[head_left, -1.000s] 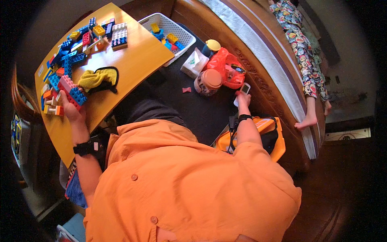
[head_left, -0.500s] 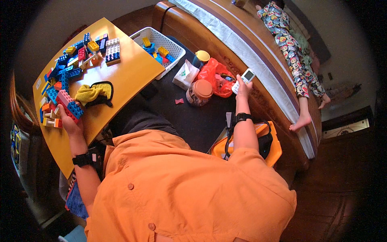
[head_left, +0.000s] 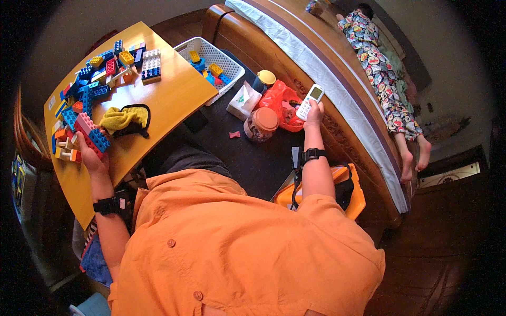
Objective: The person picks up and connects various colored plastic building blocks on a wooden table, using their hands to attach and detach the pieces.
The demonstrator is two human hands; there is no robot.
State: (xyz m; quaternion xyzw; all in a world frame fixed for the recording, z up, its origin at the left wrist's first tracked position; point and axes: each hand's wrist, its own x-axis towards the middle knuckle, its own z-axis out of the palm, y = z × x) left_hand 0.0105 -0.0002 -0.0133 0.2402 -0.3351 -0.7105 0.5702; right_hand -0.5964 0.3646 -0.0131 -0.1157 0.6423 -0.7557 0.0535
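In my right hand (head_left: 314,115) is a white remote control (head_left: 308,105), held upright with its small screen and buttons facing me. My fingers wrap round its lower end, to the right of the red plastic bag. At the near left part of the yellow table, my left hand (head_left: 94,159) grips a block of joined toy bricks (head_left: 88,129), pink-red and blue. The palm hides part of it. Orange and white brick pieces (head_left: 66,147) lie just left of that hand. A yellow and black cloth (head_left: 125,120) rests to its right on the table.
More toy bricks (head_left: 98,90) cover the far left of the table (head_left: 174,79). Beyond stand a white basket (head_left: 230,59), a tissue pack (head_left: 243,101), a lidded jar (head_left: 261,124) and a red bag (head_left: 284,100). A person (head_left: 385,89) lies on the bed at right.
My right hand has turned the remote control more upright and shifted slightly left. The person on the bed has moved their legs, with the feet now side by side. My left hand stays on the bricks.
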